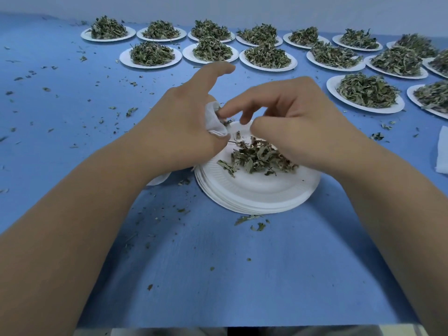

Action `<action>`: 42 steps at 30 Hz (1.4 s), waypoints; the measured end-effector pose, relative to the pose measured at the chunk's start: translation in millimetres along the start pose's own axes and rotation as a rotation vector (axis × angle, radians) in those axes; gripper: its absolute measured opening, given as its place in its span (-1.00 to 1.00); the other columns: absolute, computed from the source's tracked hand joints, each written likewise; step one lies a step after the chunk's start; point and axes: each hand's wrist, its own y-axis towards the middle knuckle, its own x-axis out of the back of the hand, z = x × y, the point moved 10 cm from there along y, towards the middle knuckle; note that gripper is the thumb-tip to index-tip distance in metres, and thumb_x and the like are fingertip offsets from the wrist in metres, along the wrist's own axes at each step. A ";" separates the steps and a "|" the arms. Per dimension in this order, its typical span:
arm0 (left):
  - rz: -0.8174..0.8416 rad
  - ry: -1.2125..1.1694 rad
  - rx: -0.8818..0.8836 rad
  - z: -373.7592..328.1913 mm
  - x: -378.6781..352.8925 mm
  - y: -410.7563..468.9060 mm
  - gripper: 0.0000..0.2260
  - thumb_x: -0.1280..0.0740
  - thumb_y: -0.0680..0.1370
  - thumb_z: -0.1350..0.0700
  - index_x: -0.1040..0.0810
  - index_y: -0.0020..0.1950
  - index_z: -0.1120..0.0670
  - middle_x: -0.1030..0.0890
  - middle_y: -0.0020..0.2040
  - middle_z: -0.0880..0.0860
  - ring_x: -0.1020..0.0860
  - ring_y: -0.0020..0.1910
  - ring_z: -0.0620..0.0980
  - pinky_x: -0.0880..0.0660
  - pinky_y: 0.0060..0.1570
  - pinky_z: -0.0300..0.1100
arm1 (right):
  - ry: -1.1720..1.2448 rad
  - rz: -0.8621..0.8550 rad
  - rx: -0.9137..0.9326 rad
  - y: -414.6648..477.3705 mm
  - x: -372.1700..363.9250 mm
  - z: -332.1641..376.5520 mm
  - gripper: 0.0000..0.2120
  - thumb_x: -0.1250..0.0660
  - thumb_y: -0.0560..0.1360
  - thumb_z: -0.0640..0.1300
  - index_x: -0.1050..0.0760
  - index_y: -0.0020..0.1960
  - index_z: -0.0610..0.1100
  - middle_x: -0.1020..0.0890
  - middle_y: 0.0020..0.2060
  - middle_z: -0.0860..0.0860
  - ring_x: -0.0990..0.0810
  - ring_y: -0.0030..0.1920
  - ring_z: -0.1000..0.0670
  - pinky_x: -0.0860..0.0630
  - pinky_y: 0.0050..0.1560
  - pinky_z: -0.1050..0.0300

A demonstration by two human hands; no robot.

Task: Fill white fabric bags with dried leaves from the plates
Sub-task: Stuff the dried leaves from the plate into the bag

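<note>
The white fabric bag [214, 122] is held just above the near stack of plates [257, 190], which carries loose dried leaves [257, 157]. The blue table [218, 263] is strewn with crumbs. Heaped plates [150, 55] line its far side below a pale wall [242, 6]. The left hand [179, 122] grips the bag. The right hand [291, 117], fingers loosely bent, touches leaves at the bag's mouth.

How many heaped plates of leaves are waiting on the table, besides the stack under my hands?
15 heaped plates: seven along the back row, six in the second row, two nearer at the right. More may be hidden past the right edge.
</note>
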 end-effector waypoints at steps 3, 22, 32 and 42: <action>-0.013 -0.012 0.000 -2.4 3.7 -0.6 -0.28 -0.47 0.45 0.12 -0.25 0.50 -0.27 -0.60 -0.18 -0.11 -0.54 -0.13 -0.22 -0.43 -0.13 -0.46 | -0.059 -0.069 0.014 1.0 8.7 -1.1 -0.72 -0.39 0.48 -0.31 -0.69 0.05 0.01 -0.65 -0.19 0.33 -0.61 -0.23 0.26 -0.50 -0.26 0.30; 0.031 0.001 -0.059 -12.4 -0.6 -3.7 -0.29 -0.44 0.47 0.14 -0.22 0.53 -0.20 -0.57 -0.27 0.04 -0.52 -0.26 -0.05 -0.46 -0.20 -0.17 | 0.002 -0.082 0.085 6.8 -1.4 6.1 -0.89 -0.51 0.47 -0.27 -0.74 -0.07 -0.09 -0.72 -0.29 0.14 -0.61 -0.35 0.22 -0.44 -0.28 0.45; 0.025 0.017 -0.073 -13.6 0.8 -3.6 -0.28 -0.44 0.46 0.15 -0.23 0.54 -0.18 -0.51 -0.33 -0.06 -0.51 -0.26 -0.12 -0.42 -0.25 -0.28 | 0.118 -0.012 0.018 5.8 -5.9 5.2 -0.79 -0.40 0.54 -0.33 -0.72 -0.03 -0.06 -0.75 -0.20 0.00 -0.71 -0.18 -0.05 -0.62 -0.18 0.09; 0.007 0.010 -0.093 -15.5 5.3 -3.7 -0.29 -0.46 0.47 0.13 -0.22 0.53 -0.20 -0.49 -0.33 -0.09 -0.49 -0.25 -0.11 -0.44 -0.14 -0.29 | 0.147 0.094 -0.036 3.8 -11.3 4.1 -0.65 -0.30 0.43 -0.31 -0.73 -0.03 0.07 -0.60 -0.17 0.25 -0.53 -0.18 0.19 -0.41 -0.15 0.35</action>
